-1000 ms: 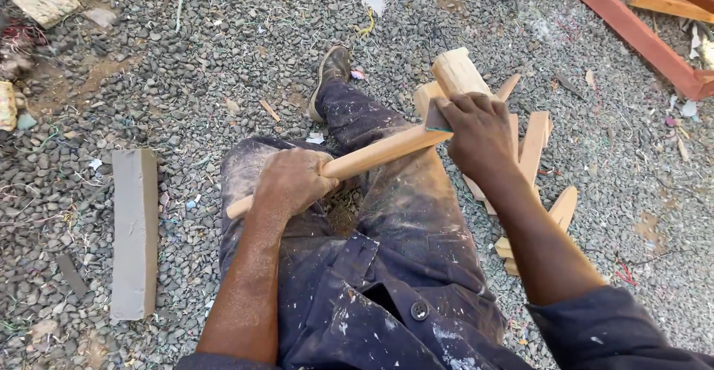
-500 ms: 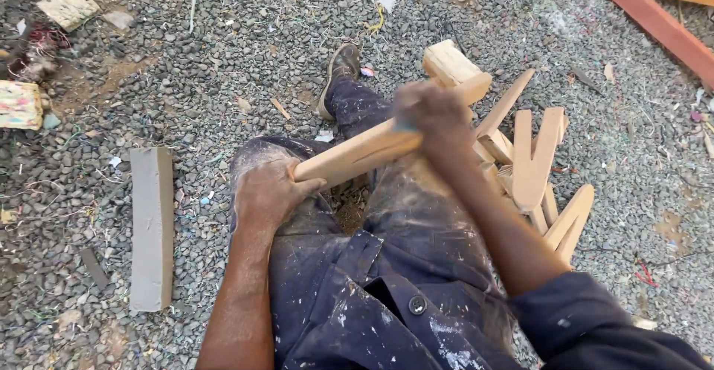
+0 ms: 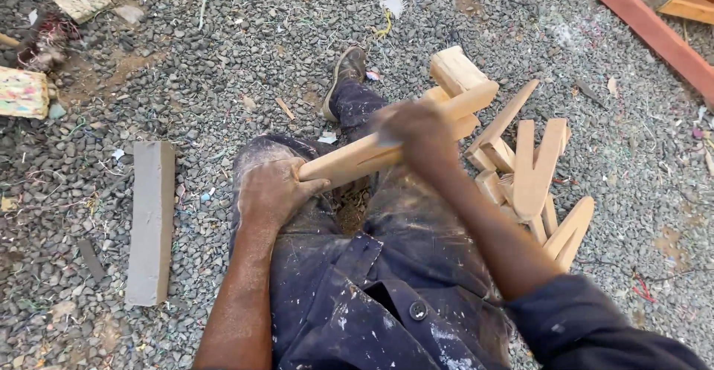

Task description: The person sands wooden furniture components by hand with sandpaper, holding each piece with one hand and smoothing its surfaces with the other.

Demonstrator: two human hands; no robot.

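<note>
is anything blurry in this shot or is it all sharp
Head view: the right hand is smeared by motion blur where it works on the wooden piece; the left hand gripping its near end, the gravel and the stacked wooden pieces look sharp, in soft, even daylight.

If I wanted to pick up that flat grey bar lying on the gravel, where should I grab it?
Probably at the middle of the grey bar, coming from straight above with fingers across its narrow width. It lies flat and lengthwise on the gravel, its long edges bare on both sides, so a mid-length hold should keep it level.
</note>
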